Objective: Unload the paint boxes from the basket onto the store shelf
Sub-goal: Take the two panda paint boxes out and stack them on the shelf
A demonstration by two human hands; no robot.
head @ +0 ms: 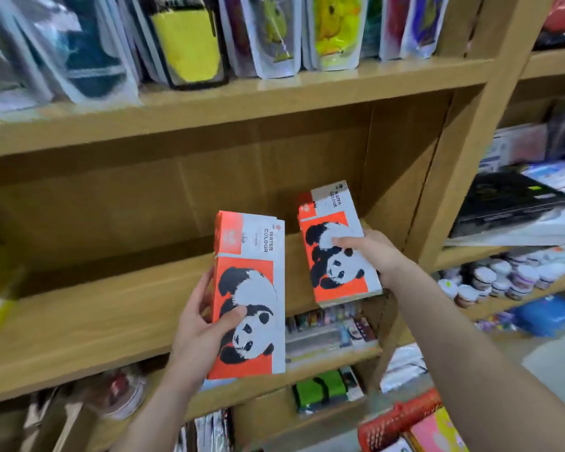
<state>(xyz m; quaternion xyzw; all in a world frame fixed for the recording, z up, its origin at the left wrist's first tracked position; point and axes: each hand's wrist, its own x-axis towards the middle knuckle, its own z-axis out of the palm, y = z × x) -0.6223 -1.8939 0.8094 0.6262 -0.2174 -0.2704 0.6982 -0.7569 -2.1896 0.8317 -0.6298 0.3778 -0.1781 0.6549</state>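
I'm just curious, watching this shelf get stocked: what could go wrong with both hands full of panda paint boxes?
1. The left hand grips the left-hand boxes, seemingly several stacked, near their lower end; one might slide out.
2. The right hand holds the right-hand boxes tilted, their near end out past the shelf front edge; let go now, they could tip off.

Single head camera, wide-angle, looking forward and down, close to wooden shelf (111, 308), tilted.
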